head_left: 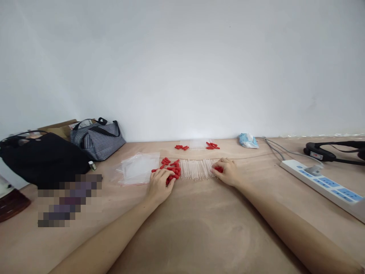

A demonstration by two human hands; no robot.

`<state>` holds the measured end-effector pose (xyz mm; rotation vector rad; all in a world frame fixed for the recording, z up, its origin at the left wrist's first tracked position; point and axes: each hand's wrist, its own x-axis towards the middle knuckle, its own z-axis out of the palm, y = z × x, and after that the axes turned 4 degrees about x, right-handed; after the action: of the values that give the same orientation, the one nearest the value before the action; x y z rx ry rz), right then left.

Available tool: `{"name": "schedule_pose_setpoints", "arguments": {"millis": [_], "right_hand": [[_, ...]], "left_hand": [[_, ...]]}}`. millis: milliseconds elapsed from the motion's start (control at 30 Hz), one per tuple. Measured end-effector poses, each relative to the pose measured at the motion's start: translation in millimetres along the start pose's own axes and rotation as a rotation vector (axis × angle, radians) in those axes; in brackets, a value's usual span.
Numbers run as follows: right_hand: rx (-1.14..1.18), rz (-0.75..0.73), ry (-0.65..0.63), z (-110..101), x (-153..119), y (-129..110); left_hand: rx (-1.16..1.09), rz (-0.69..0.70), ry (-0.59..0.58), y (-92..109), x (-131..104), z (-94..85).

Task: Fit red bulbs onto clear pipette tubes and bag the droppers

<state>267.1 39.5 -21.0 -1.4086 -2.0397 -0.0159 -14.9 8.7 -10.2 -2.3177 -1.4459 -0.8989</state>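
Left grip (161, 185) curled over red pieces (175, 169), right grip (227, 172) cupped round more; can't tell how tight. Clear bags (138, 167) lie flat.

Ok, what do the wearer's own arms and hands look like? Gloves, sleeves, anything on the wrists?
Left hand and right hand are both bare, no gloves. No sleeve, watch or band shows on the left forearm or right forearm. Rings: none visible, but fingers are small here.
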Motion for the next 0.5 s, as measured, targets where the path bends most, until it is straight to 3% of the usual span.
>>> {"name": "schedule_pose_setpoints", "arguments": {"millis": [167,300,500], "right_hand": [[-0.118,0.143,0.005,11,6,-34],[-0.203,0.318,-0.073,14,14,-51],[-0.281,0.485,-0.218,14,25,-62]], "left_hand": [[0.004,-0.018,-0.003,0,0,1.1],[-0.005,0.0,0.03,-2,0,2.6],[-0.242,0.174,0.148,3,-1,1.2]]}}
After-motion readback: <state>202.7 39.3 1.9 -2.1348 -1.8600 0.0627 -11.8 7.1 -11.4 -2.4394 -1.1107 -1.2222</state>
